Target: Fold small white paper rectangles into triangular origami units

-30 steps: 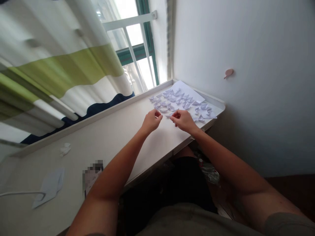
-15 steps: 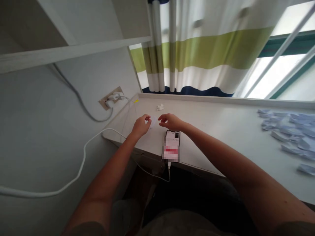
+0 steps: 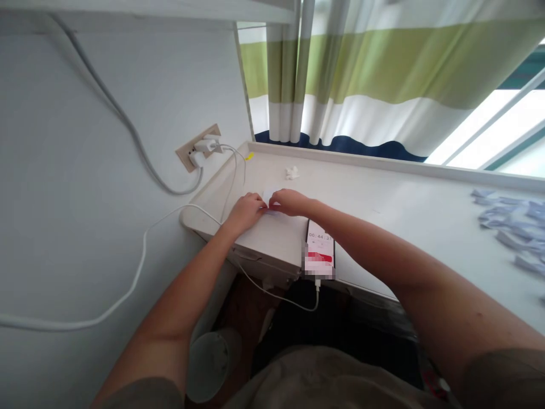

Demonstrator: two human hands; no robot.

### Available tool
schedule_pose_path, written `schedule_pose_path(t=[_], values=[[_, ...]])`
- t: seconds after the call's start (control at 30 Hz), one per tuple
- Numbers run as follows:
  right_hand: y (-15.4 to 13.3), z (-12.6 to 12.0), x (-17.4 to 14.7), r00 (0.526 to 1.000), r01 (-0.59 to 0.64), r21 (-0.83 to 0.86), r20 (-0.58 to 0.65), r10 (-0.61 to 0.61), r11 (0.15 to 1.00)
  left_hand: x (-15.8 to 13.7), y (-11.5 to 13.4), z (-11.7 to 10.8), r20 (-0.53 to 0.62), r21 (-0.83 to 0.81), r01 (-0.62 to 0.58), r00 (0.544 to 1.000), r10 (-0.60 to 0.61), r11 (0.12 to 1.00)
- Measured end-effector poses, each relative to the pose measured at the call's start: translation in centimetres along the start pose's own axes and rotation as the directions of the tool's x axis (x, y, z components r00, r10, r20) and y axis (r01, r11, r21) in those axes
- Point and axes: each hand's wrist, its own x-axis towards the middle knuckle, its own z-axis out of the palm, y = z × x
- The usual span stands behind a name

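Note:
A small piece of white paper (image 3: 272,212) lies on the white desk (image 3: 272,238), mostly covered by my fingers. My left hand (image 3: 248,211) comes from the lower left, its fingertips pinched at the paper's left part. From the right, my right hand (image 3: 289,202) meets it, thumb and fingers closed on the same paper. The fingertips of both hands almost touch. Just below my right wrist sits a phone (image 3: 320,250) with a timer on its screen, plugged into a white cable. How the paper is folded cannot be made out.
Several folded paper pieces (image 3: 511,221) spread over the right side of the desk. A crumpled white bit (image 3: 292,173) lies near the back edge, left of a striped curtain (image 3: 366,68). Chargers fill a wall socket (image 3: 198,147). A white cable (image 3: 145,250) crosses at left; a bin (image 3: 208,363) stands below.
My hands have come together, and the fingers that were apart around the paper now pinch it. The camera view has shifted, tilting further down.

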Motion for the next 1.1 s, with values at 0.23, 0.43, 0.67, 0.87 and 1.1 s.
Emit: schedule_pose_path(t=[0.23,0.43,0.67,0.87,1.1], values=[[1.2,-1.6,-0.8,0.988,0.002,0.204,-0.153,0.029,0.979,1.7,1.4,-1.8,-0.072,-0.002,-0.048,0.996,0.048,0.999],[2.0,-5.2,-4.0,0.889,0.069,0.223,-0.457,0.042,0.972,3.4,4.2,-3.5,-0.365,-0.375,-0.036,0.924,-0.112,0.926],[7.3,-8.7,-14.6,0.720,0.127,0.499,-0.641,0.267,0.857,8.6,13.4,-1.1,-0.121,-0.959,-0.080,0.983,-0.136,0.273],[12.0,-6.4,-22.6,0.690,0.202,0.809,-0.517,0.507,0.551,13.5,21.7,1.7,-0.004,-0.995,-0.004,1.000,-0.001,0.096],[15.1,-3.7,-25.7,0.622,0.250,0.907,-0.420,0.661,0.340,16.9,22.9,4.0,0.096,-0.985,0.067,0.979,0.181,0.160]])
